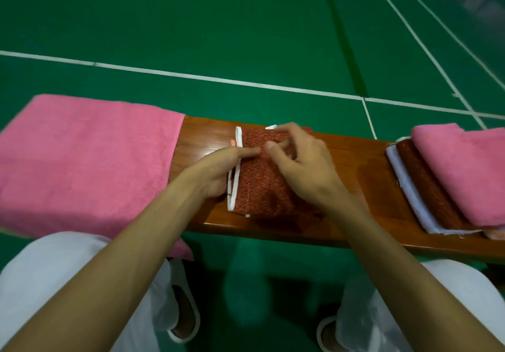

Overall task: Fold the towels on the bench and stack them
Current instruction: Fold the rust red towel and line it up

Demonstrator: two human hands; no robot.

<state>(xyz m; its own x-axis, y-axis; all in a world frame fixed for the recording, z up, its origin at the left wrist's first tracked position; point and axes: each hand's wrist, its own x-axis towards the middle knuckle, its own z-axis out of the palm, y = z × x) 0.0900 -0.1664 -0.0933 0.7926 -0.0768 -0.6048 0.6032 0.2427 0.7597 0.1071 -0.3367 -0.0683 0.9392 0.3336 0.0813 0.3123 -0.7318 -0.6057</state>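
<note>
Left hand (216,174) pinches the red towel (259,187) edge on the worktop (355,176). Right hand (303,168) curls on it; I cannot tell its grip.

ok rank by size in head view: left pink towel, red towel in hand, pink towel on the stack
1. left pink towel
2. red towel and stacked pink towel look alike; unranked, one is cropped

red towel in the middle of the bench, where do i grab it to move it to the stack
Probably pinch the red towel at its left long side, coming from the left: the white-trimmed edges lie stacked loose there, so gripping them together keeps the fold closed.
</note>
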